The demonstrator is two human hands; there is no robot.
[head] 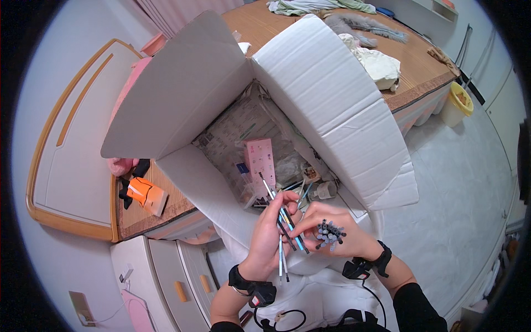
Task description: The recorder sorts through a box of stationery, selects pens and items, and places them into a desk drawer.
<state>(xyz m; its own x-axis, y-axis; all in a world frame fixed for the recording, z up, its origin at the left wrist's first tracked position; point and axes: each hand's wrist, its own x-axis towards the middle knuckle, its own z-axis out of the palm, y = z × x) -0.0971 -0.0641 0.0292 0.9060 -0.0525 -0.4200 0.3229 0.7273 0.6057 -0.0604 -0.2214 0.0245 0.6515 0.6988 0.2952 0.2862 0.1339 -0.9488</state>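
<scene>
My left hand holds several thin sticks, perhaps pens or pen refills, in black, white and light blue, lying at different angles. Close beside it, my right hand grips a bundle of thin pen-like sticks, their dark and grey ends pointing up at the camera. Its fingers reach to the sticks in the left hand. Both hands are over the near edge of an open white cardboard box. In the box lie a pink patterned box, a clear plastic cup, crumpled clear plastic and more thin sticks.
Behind the box is a bed with a brown mat, bearing a cream cloth and a grey furry item. An orange-and-white packet lies left. A white drawer cabinet stands lower left, a yellow bin at right.
</scene>
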